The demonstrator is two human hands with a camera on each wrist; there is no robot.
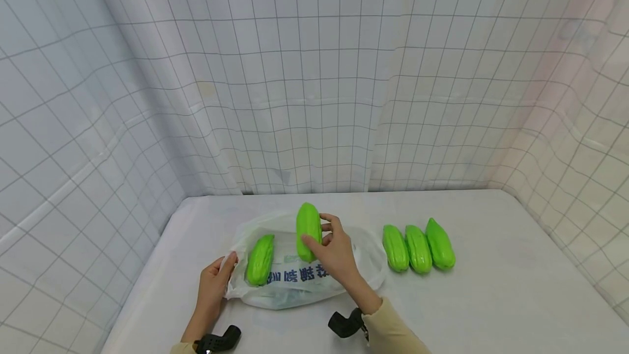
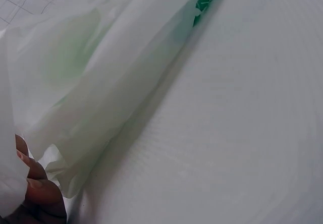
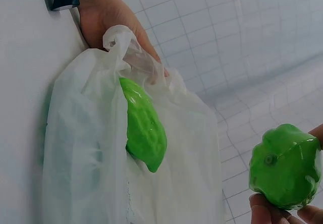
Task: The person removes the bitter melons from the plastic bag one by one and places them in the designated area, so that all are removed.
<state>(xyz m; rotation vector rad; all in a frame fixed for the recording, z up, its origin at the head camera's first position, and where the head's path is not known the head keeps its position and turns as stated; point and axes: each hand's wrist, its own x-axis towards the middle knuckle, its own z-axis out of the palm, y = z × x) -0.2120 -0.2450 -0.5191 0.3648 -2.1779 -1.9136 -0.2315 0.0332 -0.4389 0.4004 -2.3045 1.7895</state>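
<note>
My right hand (image 1: pixel 339 253) grips a shiny green ribbed gourd (image 1: pixel 306 229), thumb on the near side and fingers behind it, over the white plastic bag (image 1: pixel 290 295). In the right wrist view the blunt end of this gourd (image 3: pixel 285 166) faces the camera. My left hand (image 1: pixel 214 284) pinches the left edge of the bag; its fingertips (image 2: pixel 43 189) show against the crinkled film in the left wrist view. Another green gourd (image 1: pixel 260 260) lies in the bag's open left part, close to my left hand. Dark blue print marks the bag's front.
Three more green gourds (image 1: pixel 419 249) lie side by side on the white table (image 1: pixel 511 288), right of the bag. White grid-patterned curtains (image 1: pixel 314 81) hang behind the table and along both sides. A black wrist camera (image 1: pixel 345 323) sits by each wrist.
</note>
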